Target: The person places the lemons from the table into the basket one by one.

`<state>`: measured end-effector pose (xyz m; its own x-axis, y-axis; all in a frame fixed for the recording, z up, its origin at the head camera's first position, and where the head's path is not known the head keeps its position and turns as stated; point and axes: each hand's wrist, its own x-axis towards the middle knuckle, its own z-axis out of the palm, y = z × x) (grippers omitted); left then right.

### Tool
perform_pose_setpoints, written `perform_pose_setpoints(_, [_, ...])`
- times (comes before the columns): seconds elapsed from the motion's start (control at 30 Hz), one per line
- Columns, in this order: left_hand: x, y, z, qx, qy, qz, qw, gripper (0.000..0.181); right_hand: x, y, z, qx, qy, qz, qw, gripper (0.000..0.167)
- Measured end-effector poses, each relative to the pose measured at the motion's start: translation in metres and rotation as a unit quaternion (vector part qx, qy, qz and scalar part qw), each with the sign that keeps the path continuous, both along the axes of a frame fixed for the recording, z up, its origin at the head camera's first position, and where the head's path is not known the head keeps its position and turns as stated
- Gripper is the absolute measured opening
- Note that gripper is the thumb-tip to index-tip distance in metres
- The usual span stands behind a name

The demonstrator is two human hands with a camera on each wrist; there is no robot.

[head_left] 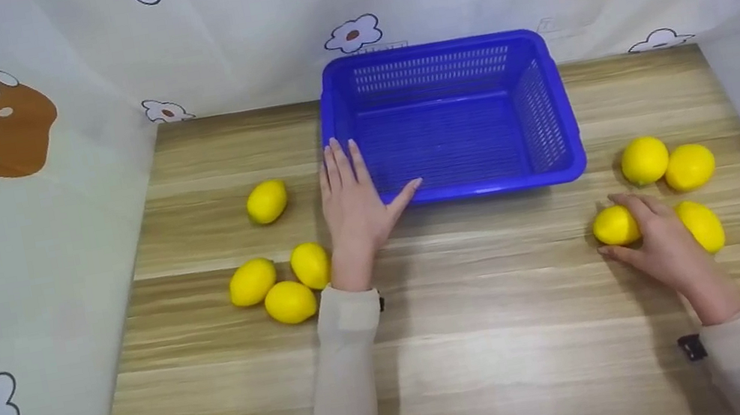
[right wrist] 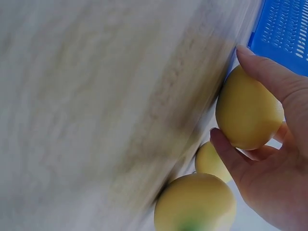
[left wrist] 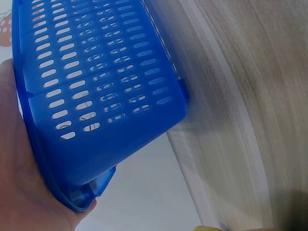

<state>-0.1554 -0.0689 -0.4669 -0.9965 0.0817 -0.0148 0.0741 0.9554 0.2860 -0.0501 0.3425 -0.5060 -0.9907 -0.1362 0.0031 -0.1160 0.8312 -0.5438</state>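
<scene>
The table (head_left: 493, 345) lies beneath all the fingers. The basket (head_left: 449, 140) touches the straight, spread fingers of the left hand (head_left: 357, 213). The right hand (head_left: 667, 245) grips one lemon (head_left: 615, 226) between thumb and fingers; three others (head_left: 690, 167) lie near those, four more (head_left: 290, 302) left of the left hand's.

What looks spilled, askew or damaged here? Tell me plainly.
Nothing stands out. The blue basket stands upright without visible cracks, the left hand touching its near-left corner. Loose lemons lie on the table to either side, none visibly burst; the right hand grips another lemon.
</scene>
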Motion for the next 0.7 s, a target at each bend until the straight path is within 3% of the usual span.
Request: perform_pose_setpoints(0.7, [-0.0005,0.0009,-0.0005,-0.016,0.003,0.000,0.9999,0.118,0.0005,-0.0077,0.0091,0.016,0.001,-0.022,0.9996,0.073])
